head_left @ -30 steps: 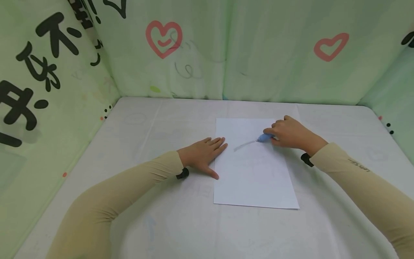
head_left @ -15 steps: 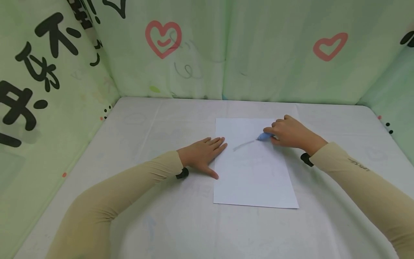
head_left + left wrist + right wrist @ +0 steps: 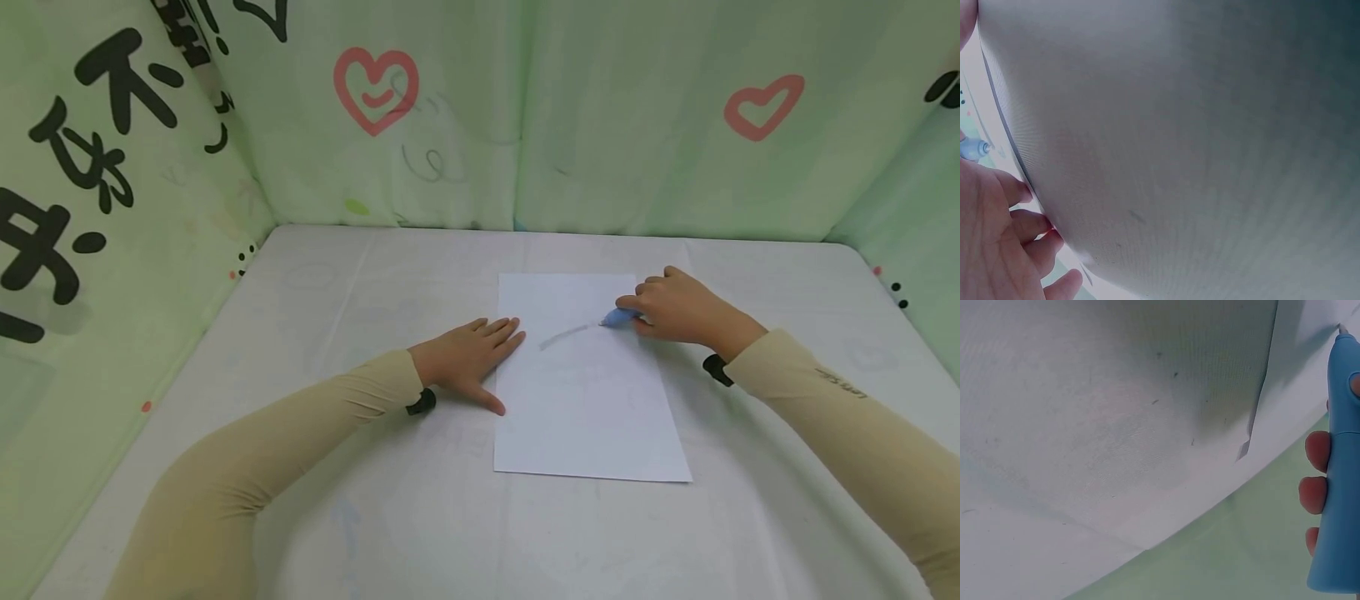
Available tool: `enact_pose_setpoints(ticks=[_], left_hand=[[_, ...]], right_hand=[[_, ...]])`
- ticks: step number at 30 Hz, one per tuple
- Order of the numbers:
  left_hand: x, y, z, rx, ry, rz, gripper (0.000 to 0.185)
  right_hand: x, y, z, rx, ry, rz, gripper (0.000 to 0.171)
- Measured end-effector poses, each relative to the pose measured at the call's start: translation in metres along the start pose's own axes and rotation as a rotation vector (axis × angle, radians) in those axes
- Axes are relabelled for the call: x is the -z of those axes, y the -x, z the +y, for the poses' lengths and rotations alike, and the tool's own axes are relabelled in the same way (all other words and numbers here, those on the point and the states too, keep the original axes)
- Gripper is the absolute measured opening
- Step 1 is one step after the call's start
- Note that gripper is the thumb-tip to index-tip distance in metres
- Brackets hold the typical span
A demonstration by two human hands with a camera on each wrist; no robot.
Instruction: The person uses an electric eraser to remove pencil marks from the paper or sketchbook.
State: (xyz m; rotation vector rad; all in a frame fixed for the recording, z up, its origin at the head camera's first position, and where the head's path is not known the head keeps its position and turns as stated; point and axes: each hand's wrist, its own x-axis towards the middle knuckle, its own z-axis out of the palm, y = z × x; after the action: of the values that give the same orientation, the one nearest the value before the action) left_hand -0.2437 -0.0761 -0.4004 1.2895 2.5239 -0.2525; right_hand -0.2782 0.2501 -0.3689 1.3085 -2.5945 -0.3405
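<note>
In this room I count one left hand (image 3: 465, 357) and one right hand (image 3: 681, 308); two tan sleeves (image 3: 300, 433) (image 3: 847, 417); two dark wrist-worn devices (image 3: 422, 402) (image 3: 717, 369); one blue pen-shaped tool (image 3: 1343, 500); one white sheet of paper (image 3: 588, 408); one table (image 3: 405, 508); two red hearts (image 3: 377, 99) (image 3: 757, 133).

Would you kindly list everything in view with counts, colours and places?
Pen-shaped tool: one, blue, in the right hand
Paper: one, white, on the table
Faint streak: one, grey, on the paper
Table: one, white, under the paper
Curtains: count unclear, green, behind and beside the table
Heart outlines: two, red, back curtain
Printed characters: several, black, mainly left curtain
Wrist devices: two, black, at the wrists
Sleeves: two, tan, on the forearms
Left hand: one, bare, at the paper's left edge
Right hand: one, bare, gripping the tool
</note>
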Motion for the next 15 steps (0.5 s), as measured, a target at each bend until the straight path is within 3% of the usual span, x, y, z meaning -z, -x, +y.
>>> enact_pose_setpoints(ticks=[15], left_hand=[[0.0, 0.002, 0.0, -0.009, 0.02, 0.014, 0.11]], right_hand=[[-0.001, -0.013, -0.005, 0.009, -0.03, -0.002, 0.015]])
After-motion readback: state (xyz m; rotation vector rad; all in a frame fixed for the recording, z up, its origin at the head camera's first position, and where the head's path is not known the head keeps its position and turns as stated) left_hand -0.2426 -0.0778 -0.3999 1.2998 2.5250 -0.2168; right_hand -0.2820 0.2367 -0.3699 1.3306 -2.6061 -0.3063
